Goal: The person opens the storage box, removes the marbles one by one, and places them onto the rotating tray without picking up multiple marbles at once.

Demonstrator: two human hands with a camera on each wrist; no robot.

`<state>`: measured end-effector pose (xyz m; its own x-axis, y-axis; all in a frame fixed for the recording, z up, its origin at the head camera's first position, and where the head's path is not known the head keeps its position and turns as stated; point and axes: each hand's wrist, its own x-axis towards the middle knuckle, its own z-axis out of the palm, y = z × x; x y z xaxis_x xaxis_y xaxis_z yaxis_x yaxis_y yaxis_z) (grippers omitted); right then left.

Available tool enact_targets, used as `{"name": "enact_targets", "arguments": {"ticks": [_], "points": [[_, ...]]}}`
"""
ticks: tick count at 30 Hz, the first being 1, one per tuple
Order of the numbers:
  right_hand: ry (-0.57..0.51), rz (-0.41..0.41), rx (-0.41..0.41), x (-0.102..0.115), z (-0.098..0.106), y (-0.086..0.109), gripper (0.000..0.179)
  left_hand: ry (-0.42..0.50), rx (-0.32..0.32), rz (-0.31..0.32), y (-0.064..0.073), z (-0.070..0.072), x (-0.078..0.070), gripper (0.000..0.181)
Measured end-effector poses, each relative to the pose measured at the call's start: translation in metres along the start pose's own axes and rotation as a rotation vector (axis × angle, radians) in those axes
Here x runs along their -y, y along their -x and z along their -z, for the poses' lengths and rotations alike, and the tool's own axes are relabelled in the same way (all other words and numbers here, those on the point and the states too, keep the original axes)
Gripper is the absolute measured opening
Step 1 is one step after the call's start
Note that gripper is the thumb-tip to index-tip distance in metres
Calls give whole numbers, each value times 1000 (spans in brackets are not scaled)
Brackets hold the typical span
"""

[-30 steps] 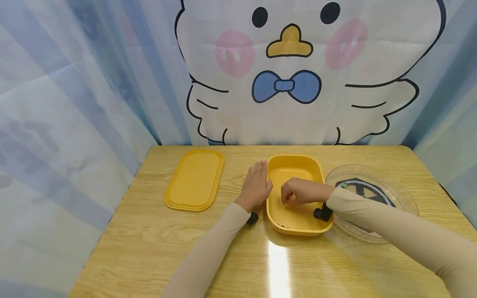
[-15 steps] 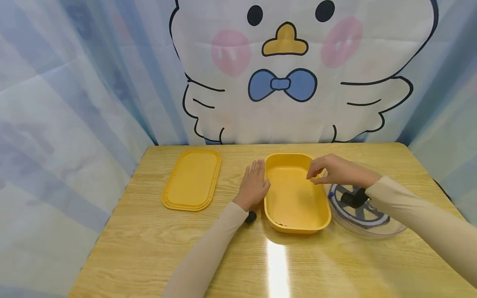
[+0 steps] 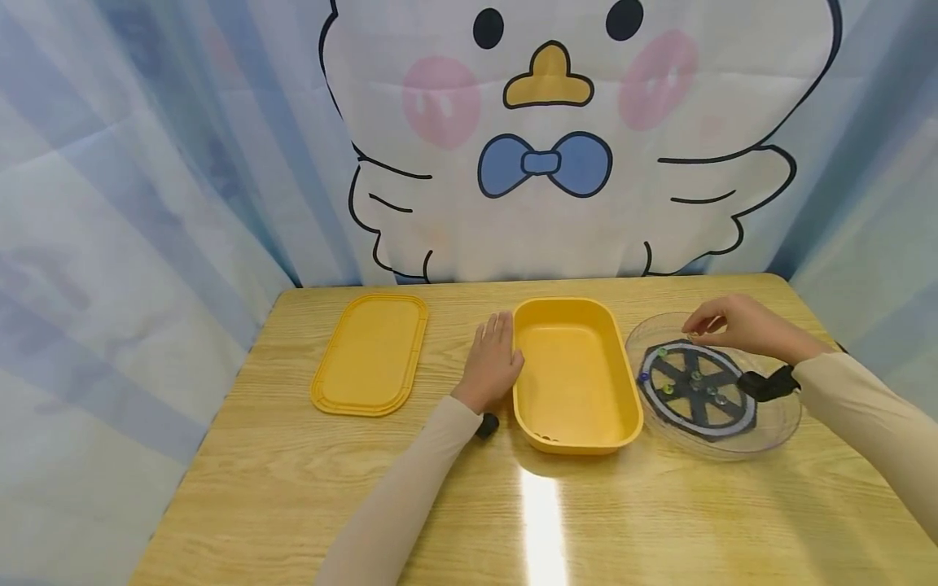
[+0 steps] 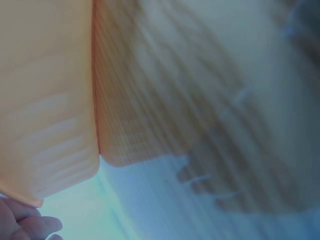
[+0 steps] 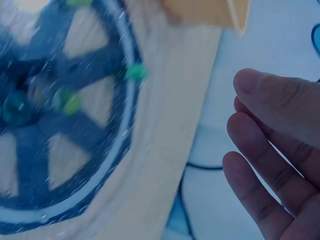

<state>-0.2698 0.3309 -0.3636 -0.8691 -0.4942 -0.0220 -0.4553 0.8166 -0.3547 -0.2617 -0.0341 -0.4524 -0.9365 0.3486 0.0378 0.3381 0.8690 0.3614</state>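
Note:
In the head view my left hand [image 3: 490,362] lies with straight fingers along the left wall of a deep yellow bin [image 3: 522,382]. My right hand [image 3: 751,327] hovers over the back of a clear round bowl [image 3: 780,431], thumb and forefinger pinched together. A tiny pale thing, apparently a clear marble [image 3: 692,336], shows at those fingertips; the right wrist view does not show it. Several marbles are in the bowl, among them a green marble [image 5: 136,72], a yellow-green marble [image 3: 668,389] and a blue marble [image 3: 643,378].
A dark spoked wheel shape [image 3: 687,419] shows through the bowl; whether under or inside it, I cannot tell. Left of the bin a flat yellow lid [image 3: 370,354] lies on the wooden table [image 3: 256,480]. A printed curtain [image 3: 542,220] hangs behind the table's back edge.
My right hand has risen out of the yellow bin and travelled right, to above the clear bowl, fingers still pinched. My left hand has stayed against the bin.

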Motion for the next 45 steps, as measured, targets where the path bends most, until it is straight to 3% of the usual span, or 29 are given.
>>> {"name": "enact_targets", "arguments": {"ticks": [2, 6, 9, 14, 30, 36, 41, 45], "points": [[-19, -41, 12, -10, -2, 3, 15, 3, -19, -18, -3, -6, 5, 61], [-72, -101, 30, -27, -8, 6, 15, 18, -17, -15, 0, -4, 5, 61], [-106, -117, 46, -39, -15, 5, 14, 20, -1, 8, 2, 3, -1, 61], [-122, -137, 80, -53, -25, 3, 13, -30, 3, 27, 0, 0, -1, 62], [-98, -142, 153, -64, -36, -4, 12, -9, 7, 28, 1, 2, -1, 62], [-75, -122, 119, -45, -25, -6, 16, -7, 12, 26, 0, 1, -3, 62], [-74, -59, 62, 2, -13, -15, 18, -7, 15, 25, 1, 2, -3, 62], [-96, 54, 83, 46, -13, -22, 19, 12, 17, 17, 1, 2, -3, 62]]}}
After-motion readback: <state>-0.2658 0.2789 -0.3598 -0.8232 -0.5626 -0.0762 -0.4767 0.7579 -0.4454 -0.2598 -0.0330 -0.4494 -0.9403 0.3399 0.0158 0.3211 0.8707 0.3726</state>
